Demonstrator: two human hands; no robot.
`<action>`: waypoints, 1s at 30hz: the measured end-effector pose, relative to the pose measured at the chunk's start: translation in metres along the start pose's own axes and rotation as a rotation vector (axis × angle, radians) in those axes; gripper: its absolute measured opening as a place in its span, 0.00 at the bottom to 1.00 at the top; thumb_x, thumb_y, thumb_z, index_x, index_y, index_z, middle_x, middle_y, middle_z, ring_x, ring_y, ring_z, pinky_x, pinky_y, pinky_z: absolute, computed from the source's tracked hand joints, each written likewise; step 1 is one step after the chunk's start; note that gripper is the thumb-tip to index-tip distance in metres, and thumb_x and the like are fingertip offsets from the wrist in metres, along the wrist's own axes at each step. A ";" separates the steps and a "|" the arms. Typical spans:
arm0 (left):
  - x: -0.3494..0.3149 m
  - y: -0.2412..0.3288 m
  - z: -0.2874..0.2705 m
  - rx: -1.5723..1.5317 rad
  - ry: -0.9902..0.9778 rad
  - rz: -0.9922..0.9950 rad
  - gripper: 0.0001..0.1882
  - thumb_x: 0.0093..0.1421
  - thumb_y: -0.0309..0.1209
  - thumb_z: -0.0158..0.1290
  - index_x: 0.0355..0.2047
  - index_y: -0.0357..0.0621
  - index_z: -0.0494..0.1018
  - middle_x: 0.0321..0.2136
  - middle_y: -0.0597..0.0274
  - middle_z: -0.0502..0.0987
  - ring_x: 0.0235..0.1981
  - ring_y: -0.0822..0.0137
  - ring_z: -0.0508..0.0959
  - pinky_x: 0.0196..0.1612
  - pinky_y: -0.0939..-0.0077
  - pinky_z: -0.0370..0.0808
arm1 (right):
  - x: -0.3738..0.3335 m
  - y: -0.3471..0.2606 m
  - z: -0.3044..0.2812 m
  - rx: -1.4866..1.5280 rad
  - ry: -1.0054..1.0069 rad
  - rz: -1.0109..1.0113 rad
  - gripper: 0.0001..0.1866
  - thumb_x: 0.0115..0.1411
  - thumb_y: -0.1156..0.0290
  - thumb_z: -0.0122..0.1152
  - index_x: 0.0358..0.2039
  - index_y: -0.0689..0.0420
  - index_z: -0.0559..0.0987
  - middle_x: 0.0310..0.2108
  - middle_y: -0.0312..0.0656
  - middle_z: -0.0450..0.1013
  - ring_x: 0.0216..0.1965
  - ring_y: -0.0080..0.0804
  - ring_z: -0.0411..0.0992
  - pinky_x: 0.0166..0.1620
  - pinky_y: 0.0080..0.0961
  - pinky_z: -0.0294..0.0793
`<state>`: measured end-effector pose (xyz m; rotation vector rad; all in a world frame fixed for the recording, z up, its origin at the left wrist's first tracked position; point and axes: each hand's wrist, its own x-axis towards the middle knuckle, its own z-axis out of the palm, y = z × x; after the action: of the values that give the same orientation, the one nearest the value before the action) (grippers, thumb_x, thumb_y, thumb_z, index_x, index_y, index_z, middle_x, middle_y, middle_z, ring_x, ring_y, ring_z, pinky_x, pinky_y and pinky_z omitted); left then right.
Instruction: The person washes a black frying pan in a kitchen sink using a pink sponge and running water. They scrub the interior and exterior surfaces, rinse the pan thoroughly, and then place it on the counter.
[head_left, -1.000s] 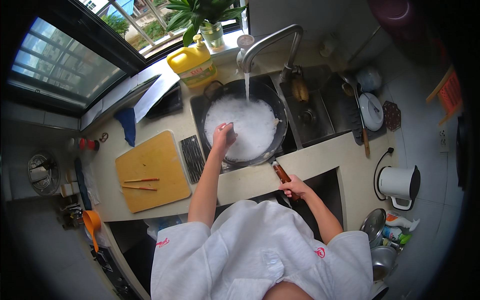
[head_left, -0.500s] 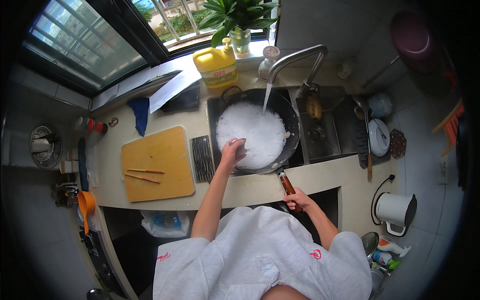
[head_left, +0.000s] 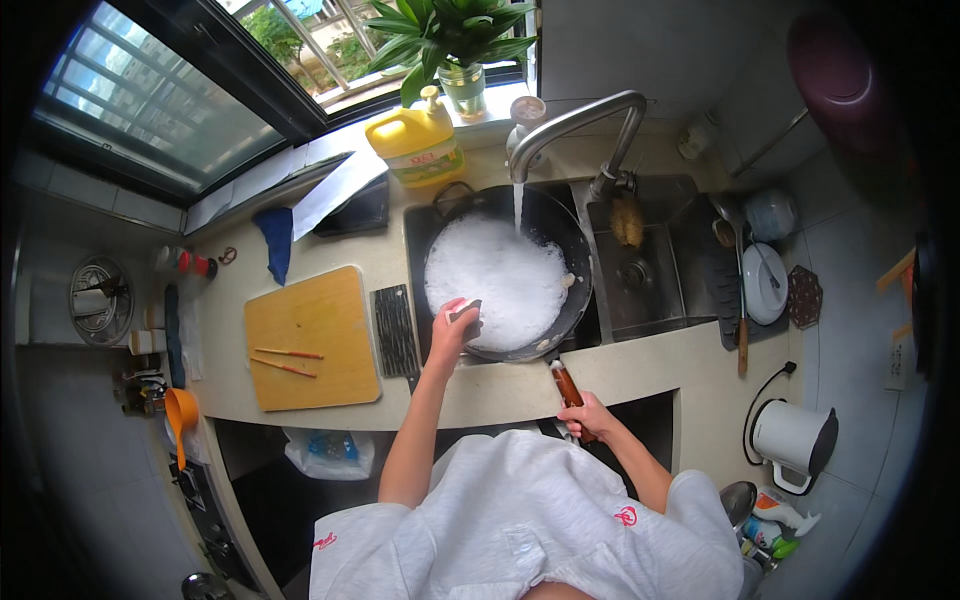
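Foam point(head_left: 497, 278) spreads across a black wok point(head_left: 579, 245) set in the left basin point(head_left: 592, 332) as water pours from a faucet point(head_left: 600, 108). The left hand point(head_left: 448, 330) grips a dark pad point(head_left: 467, 313) just inside the near-left rim; the right hand point(head_left: 588, 416) is clenched around the wooden handle point(head_left: 565, 382), which juts past the counter's point(head_left: 500, 388) front edge. The wok's long axis slants from a loop point(head_left: 452, 188) at the far left to that handle, which points toward the white shirt point(head_left: 530, 510) and slightly right. Leftward, a dark slab point(head_left: 393, 325) and a board point(head_left: 315, 345) crowd the sink; more room opens rightward above the second basin point(head_left: 660, 255).
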<state>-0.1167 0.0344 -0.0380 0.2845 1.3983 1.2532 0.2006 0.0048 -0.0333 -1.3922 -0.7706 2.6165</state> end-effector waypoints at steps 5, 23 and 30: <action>0.009 -0.014 -0.010 -0.060 0.117 0.042 0.30 0.54 0.30 0.60 0.55 0.41 0.60 0.41 0.56 0.73 0.36 0.63 0.78 0.37 0.73 0.77 | 0.003 -0.001 0.000 -0.072 0.060 -0.031 0.11 0.52 0.78 0.62 0.29 0.56 0.67 0.15 0.31 0.62 0.13 0.18 0.61 0.16 0.19 0.63; -0.036 0.017 -0.085 -0.196 0.228 0.152 0.26 0.56 0.32 0.59 0.52 0.45 0.62 0.37 0.60 0.74 0.34 0.64 0.79 0.35 0.73 0.79 | -0.002 -0.007 0.012 -0.255 0.165 -0.078 0.10 0.52 0.79 0.59 0.28 0.57 0.65 0.16 0.32 0.63 0.13 0.19 0.61 0.15 0.20 0.62; -0.044 0.016 -0.101 -0.178 0.241 0.153 0.27 0.56 0.32 0.59 0.53 0.44 0.61 0.38 0.60 0.74 0.33 0.64 0.80 0.34 0.75 0.79 | -0.006 -0.013 0.001 -0.324 0.216 -0.073 0.11 0.51 0.79 0.59 0.29 0.57 0.65 0.18 0.33 0.64 0.13 0.19 0.61 0.15 0.20 0.62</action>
<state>-0.1951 -0.0438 -0.0261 0.1225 1.4773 1.5695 0.2009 0.0142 -0.0221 -1.6542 -1.2256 2.3099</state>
